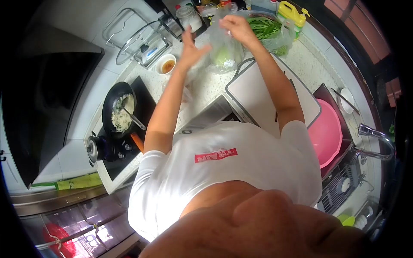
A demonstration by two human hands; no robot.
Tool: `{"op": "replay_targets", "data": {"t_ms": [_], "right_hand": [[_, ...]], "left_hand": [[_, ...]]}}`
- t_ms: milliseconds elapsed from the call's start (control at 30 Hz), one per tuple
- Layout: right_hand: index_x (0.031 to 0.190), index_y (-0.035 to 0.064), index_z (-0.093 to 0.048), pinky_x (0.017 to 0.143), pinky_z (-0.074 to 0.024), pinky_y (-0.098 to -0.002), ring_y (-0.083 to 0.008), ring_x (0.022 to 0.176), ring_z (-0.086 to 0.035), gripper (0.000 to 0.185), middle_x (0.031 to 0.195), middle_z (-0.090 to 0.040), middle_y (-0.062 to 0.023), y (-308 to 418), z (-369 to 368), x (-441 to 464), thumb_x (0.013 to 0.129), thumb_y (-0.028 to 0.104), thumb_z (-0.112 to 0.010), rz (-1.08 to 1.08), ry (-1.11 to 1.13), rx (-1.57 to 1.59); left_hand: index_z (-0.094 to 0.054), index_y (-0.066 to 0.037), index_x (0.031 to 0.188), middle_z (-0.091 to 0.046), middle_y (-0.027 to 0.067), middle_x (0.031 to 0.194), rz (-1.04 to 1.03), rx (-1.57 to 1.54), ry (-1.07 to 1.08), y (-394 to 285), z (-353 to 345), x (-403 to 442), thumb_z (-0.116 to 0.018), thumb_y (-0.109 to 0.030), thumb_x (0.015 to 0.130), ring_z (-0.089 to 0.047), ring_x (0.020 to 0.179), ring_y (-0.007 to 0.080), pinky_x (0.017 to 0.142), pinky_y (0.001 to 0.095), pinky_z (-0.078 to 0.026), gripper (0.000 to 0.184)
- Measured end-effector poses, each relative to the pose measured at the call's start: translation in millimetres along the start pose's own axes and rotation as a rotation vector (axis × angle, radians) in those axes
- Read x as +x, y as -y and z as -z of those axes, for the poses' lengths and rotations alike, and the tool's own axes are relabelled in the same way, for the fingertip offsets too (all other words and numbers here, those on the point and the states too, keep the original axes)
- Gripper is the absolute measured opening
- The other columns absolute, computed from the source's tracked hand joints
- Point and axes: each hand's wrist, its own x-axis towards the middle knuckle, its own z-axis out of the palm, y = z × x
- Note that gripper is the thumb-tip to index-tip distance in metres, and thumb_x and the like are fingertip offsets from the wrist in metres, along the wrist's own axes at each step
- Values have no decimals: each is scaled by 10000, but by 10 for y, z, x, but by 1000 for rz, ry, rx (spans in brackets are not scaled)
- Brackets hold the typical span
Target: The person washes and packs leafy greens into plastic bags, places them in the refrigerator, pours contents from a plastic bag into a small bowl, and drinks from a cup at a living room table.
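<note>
Speckled pale table [211, 87]. Right hand [241, 31] out over the far side, fingers drawn close together, pinching the upper part of a clear plastic bag [223, 58]. Bag sits on the table just beyond the cutting board [269, 96], something pale green inside, kind not clear through the film. Left hand [192, 53] to the left of the bag, blurred, fingers spread wide, nothing seen in its grasp; whether it touches the film, cannot tell.

Right of the bag, near it: leafy greens [263, 28] in a second clear bag; yellow bottle [291, 14] beyond. Left of the left hand: white bowl [159, 64] with brown liquid. On the stove, a dark wok [108, 103] with pale food, metal utensil resting in it. Far right: pink basin [329, 133], near the tap [375, 132]
</note>
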Motion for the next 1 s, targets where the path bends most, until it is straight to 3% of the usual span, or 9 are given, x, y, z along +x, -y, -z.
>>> {"op": "replay_targets", "data": {"t_ms": [100, 167, 267, 367, 567, 633, 667, 733, 1000], "right_hand": [[806, 24, -596, 603, -455, -245, -106, 675, -564, 161, 709, -606, -11, 66, -284, -87, 787, 181, -625, 209, 245, -193], [861, 51, -614, 633, -468, -266, -124, 676, -569, 128, 740, -625, -34, 80, -550, -215, 788, 155, -608, 417, 437, -201], [896, 89, -627, 628, -469, -283, -148, 666, -587, 123, 732, -628, -66, 418, -647, -473, 788, 122, -580, 530, 389, -431], [876, 101, -624, 592, -460, -317, -203, 641, -604, 112, 698, -615, -97, 508, -323, -491, 787, 118, -558, 315, 68, -101], [789, 47, -621, 591, -450, -398, -330, 654, -588, 205, 710, -613, -149, -631, 757, -740, 814, 242, -563, -38, -85, -1025], [750, 12, -610, 544, -465, -371, -271, 567, -581, 286, 668, -606, -137, -1291, 444, -1155, 845, 265, -518, -20, 63, -787], [750, 31, -604, 442, -445, -303, -159, 481, -548, 289, 618, -588, -81, -1293, 165, -1356, 869, 276, -509, -419, 221, -275], [754, 51, -556, 376, -406, -235, -94, 425, -502, 251, 569, -534, -27, -1294, -409, -1590, 891, 250, -489, -544, 402, 133], [815, 26, -502, 308, -316, -271, -144, 345, -447, 289, 541, -530, -81, -1220, -1612, -1053, 904, 277, -390, -537, -130, 798]], "left_hand": [[-77, 7, 1373, -215, 184, 1369, -66, 68, 210, 207, -355, -383, -690, -218, 755, -203, 1295, 267, 1044, 367, -233, 899], [-178, 3, 1310, -292, 176, 1309, -26, -88, 250, 140, -611, -305, -666, -232, 767, -277, 1221, 254, 995, 359, -275, 767], [-330, -3, 1216, -406, 165, 1219, 151, -380, 185, 3, -727, -104, -631, -254, 785, -388, 1110, 235, 921, 347, -337, 583], [-481, -8, 1121, -520, 153, 1129, 271, -426, 153, 61, -730, -13, -595, -276, 804, -500, 999, 217, 848, 335, -399, 431], [-652, -135, 930, -629, 169, 842, 37, 574, 257, 441, -551, 114, -611, -214, 666, -572, 898, 367, 748, 402, -480, 279], [-655, -154, 969, -629, 169, 841, -121, 945, 273, 193, -413, 214, -612, -217, 658, -582, 887, 364, 743, 408, -487, 320], [-647, -162, 1017, -627, 176, 898, 82, 857, 489, 174, -393, 313, -593, -197, 666, -591, 926, 315, 763, 416, -489, 357], [-641, -151, 1028, -624, 178, 948, 159, 790, 639, 199, -497, 362, -557, -176, 696, -599, 934, 286, 770, 412, -491, 344], [-577, -108, 1038, -615, 193, 945, 120, 541, 456, -52, -754, -75, -482, -156, 778, -596, 824, 377, 702, 459, -475, 281]]}}
